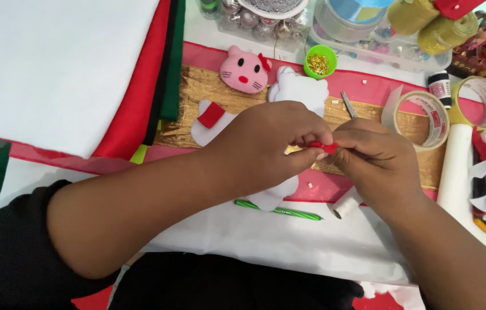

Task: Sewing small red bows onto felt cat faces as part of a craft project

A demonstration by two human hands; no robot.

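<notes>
My left hand (266, 140) and my right hand (372, 155) meet over the middle of the table, both pinching a small red felt piece (323, 147) between their fingertips. Beneath them lie white felt cut-outs (303, 89), one with a red square patch (210, 115), on a strip of gold fabric (208, 86). A pink cat-face plush (244, 71) sits just beyond my left hand. Part of the white felt is hidden under my hands.
Stacked white, red and green felt sheets (82, 69) fill the left. A small green cup of gold pins (319, 61), scissors (348, 105), tape rolls (426, 117), a black thread spool (440, 87), a white spool (343, 205) and a green pen (280, 210) lie around. Ribbon rolls and containers stand at the back right.
</notes>
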